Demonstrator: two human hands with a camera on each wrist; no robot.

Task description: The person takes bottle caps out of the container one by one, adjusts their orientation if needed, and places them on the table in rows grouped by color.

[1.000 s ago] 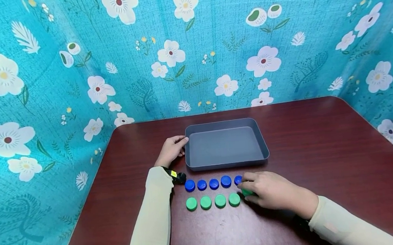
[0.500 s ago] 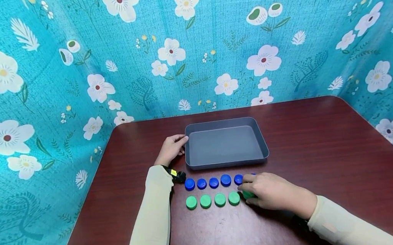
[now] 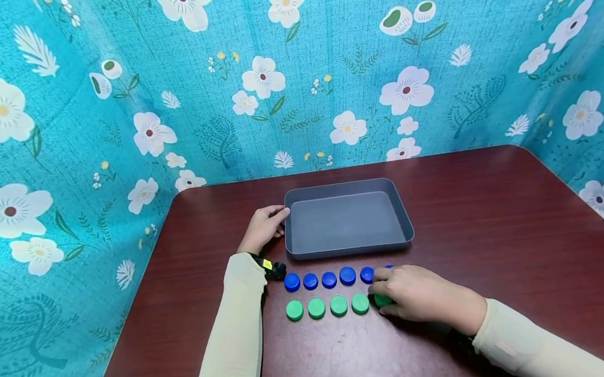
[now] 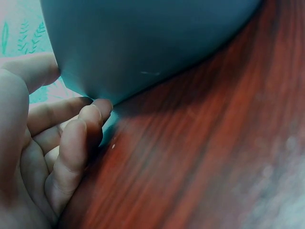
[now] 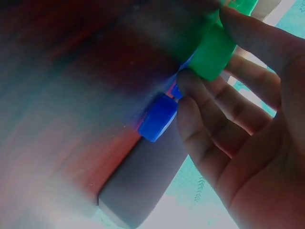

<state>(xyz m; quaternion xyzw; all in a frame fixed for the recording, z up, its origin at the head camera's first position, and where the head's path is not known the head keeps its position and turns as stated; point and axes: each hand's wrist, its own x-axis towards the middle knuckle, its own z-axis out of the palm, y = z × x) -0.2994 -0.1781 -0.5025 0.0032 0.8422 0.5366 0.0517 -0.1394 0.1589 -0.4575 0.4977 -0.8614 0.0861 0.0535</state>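
Note:
In the head view my left hand [image 3: 261, 229] holds the left side of a dark grey rectangular baking tray [image 3: 348, 220], thumb at the rim. Its fingers curl against the tray's outer wall [image 4: 143, 43] in the left wrist view. My right hand [image 3: 417, 293] pinches a green bottle cap [image 5: 213, 53] between thumb and fingers, at the right end of a row of green caps [image 3: 338, 305]. Behind that row runs a line of blue caps [image 3: 329, 279]. The right fingers partly cover the rightmost blue cap [image 3: 389, 267]. One blue cap [image 5: 158, 118] shows close beside the fingertips in the right wrist view.
The dark red-brown wooden table [image 3: 474, 210] extends around the tray and caps. A blue flowered cloth [image 3: 325, 80] hangs along its back and sides. The tray stands just behind the blue row.
My right hand and its green cap have shifted slightly right and nearer, bringing part of the rightmost blue cap into view. The left hand and tray have stayed put.

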